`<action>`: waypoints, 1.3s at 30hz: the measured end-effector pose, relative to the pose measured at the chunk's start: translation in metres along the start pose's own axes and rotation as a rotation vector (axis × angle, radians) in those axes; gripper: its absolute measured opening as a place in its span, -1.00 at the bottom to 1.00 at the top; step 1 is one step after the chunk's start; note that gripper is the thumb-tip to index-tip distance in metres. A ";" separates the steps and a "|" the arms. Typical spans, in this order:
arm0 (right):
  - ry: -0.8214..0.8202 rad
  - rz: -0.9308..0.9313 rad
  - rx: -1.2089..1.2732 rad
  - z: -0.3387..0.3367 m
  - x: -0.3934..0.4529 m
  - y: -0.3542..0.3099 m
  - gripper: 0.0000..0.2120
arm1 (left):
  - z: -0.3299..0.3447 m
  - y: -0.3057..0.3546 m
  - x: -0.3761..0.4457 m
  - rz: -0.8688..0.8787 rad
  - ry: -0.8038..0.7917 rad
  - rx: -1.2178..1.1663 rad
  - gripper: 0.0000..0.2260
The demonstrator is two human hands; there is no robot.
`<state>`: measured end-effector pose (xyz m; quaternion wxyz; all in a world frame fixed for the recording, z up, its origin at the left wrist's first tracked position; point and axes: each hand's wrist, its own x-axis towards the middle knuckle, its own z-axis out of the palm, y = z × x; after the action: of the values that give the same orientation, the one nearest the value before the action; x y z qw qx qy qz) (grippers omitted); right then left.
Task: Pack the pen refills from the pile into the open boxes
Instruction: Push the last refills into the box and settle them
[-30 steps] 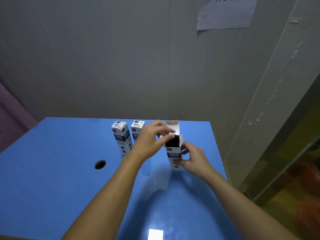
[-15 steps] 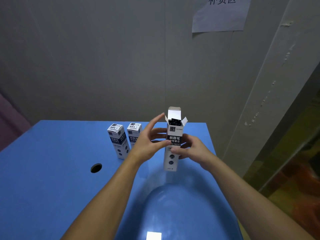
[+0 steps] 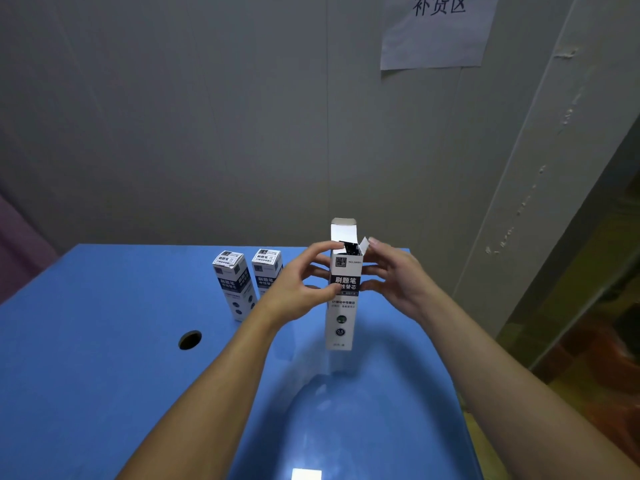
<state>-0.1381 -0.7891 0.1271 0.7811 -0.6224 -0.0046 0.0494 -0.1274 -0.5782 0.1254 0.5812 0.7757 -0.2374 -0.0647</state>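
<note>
Three white-and-black boxes are in view: two closed boxes (image 3: 247, 282) stand upright side by side at the back of the blue counter (image 3: 86, 375), while the open box (image 3: 342, 289) is held upright above the counter, its base seemingly clear of the surface. The left hand (image 3: 301, 289) grips the box's left side, thumb on the printed front and fingers curled toward the top edge; the right hand (image 3: 391, 275) holds the right side with fingers curled near the small side flap. Holding it upright keeps the dark pen refills (image 3: 350, 249), visible just inside the mouth, from sliding out, and both hands sit high on the box, probably so the fingertips can reach the flaps. The tall top flap stands raised, so the box looks filled and not yet closed; tucking the flaps appears to be the step in hand. No loose pile of refills shows here. A round hole (image 3: 189, 339) lies in the counter to the left.
</note>
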 end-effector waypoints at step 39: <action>-0.017 -0.224 -0.071 0.007 -0.010 -0.005 -0.82 | 0.002 -0.004 -0.011 -0.068 -0.045 -0.148 -0.52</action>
<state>-0.1484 -0.7846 0.1344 0.7591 -0.6448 -0.0827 -0.0331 -0.1364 -0.5741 0.1188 0.6291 0.7365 -0.2184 -0.1191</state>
